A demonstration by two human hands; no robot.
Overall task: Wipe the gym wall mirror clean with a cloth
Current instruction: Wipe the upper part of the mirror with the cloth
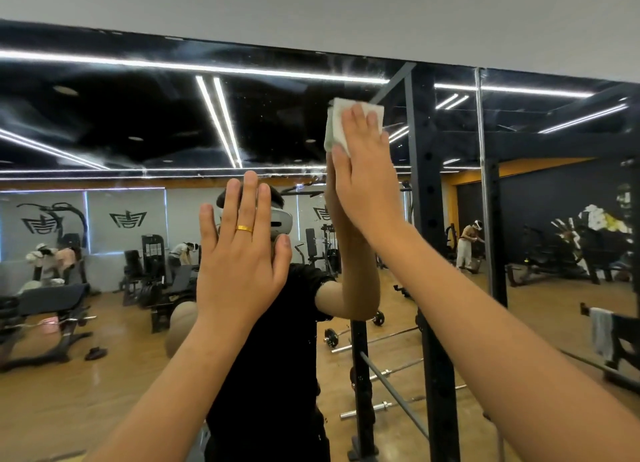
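The wall mirror (138, 132) fills the view, with streaks and specks near its top edge. My right hand (363, 170) is raised high and presses a folded white cloth (337, 129) flat against the glass with straight fingers. My left hand (239, 250), wearing a gold ring, lies flat on the mirror lower down and to the left, fingers spread. The glass reflects both arms and a person in a black shirt.
A vertical seam (479, 149) joins this mirror panel to another on the right. White wall (311, 7) runs above the mirror. Reflected in the glass are a black squat rack, barbells on the wooden floor, benches and other people.
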